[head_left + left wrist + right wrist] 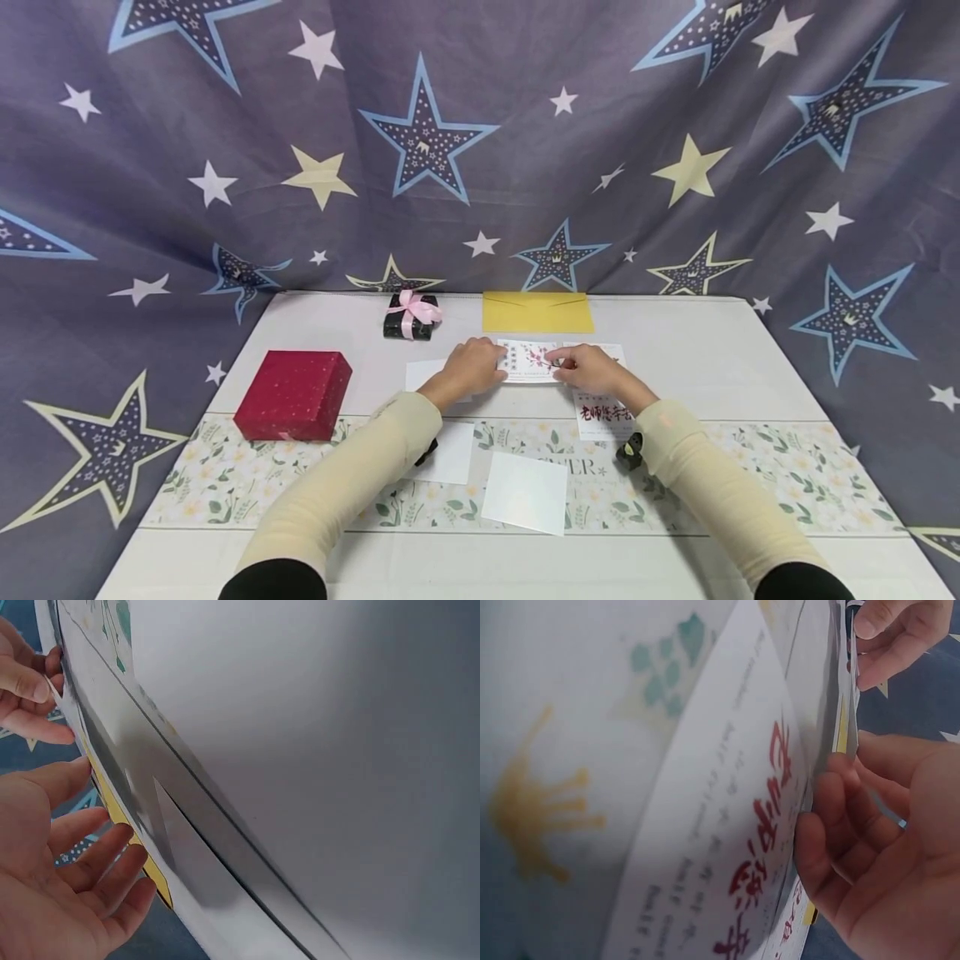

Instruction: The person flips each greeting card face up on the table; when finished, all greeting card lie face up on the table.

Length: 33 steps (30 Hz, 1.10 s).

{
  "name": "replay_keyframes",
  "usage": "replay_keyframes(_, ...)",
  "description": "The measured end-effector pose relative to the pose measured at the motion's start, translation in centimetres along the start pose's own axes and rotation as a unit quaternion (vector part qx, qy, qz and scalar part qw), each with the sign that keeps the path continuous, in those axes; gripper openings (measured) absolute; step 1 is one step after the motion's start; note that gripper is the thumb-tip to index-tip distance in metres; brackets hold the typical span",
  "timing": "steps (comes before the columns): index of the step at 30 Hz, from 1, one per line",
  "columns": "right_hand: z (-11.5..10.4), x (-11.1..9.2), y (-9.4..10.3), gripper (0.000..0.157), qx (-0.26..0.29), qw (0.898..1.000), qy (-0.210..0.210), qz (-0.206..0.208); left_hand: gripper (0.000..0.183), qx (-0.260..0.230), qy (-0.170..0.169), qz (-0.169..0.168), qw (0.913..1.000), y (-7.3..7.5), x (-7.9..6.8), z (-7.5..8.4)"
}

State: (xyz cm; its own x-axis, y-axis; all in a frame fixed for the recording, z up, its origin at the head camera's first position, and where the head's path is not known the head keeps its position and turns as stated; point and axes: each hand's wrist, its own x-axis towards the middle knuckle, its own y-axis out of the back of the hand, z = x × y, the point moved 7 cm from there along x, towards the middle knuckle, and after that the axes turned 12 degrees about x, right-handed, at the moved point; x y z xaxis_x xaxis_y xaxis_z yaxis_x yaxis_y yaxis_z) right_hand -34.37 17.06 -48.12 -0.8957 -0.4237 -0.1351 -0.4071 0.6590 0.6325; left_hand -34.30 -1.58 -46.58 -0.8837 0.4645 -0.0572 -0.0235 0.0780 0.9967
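Observation:
A white card (528,363) printed with pink blossom branches and dark characters is held between both hands toward the far side of the table. My left hand (476,367) pinches its left end, thumb and fingertips at the edge. At the right end, my right hand (591,370) pinches the card between thumb and fingers. Its other fingers curl below the edge in the right wrist view. Beneath the right hand lies a white card with red characters (761,810), partly covered by the wrist. Another printed card (611,352) shows behind that hand.
Blank white sheets (525,493) lie in front, with another sheet (452,454) near the left forearm. A yellow envelope (537,313) is just beyond the held card. Farther left are a black gift box with pink ribbon (410,317) and a red box (288,396). A star-patterned curtain (480,150) hangs behind.

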Motion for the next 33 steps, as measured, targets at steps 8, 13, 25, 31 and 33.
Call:
replay_keyframes(8, 0.3, 0.3, -0.6, 0.042, -0.030, 0.999, -0.020, -0.001, 0.044, 0.016, 0.006, -0.015, 0.9997, -0.7, 0.1, 0.0)
replay_keyframes(13, 0.3, 0.5, -0.5, 0.042, -0.035, 0.999, -0.027, -0.002, 0.047, 0.022, 0.009, -0.020, 0.9995, -0.9, 0.3, 0.0)
replay_keyframes(25, 0.7, 0.7, -0.5, 0.043, -0.040, 0.997, -0.057, 0.015, 0.051, 0.054, 0.019, -0.035, 0.9978, -1.4, 0.8, 0.3)
replay_keyframes(31, 0.7, 0.8, -0.4, 0.043, -0.056, 0.997, -0.051, 0.019, 0.046, 0.057, 0.023, -0.043, 0.9972, -1.2, 0.6, 0.6)
replay_keyframes(33, 0.8, 0.8, -0.5, 0.044, -0.060, 0.997, -0.052, 0.019, 0.045, 0.062, 0.023, -0.050, 0.9965, -1.3, 0.5, 0.8)
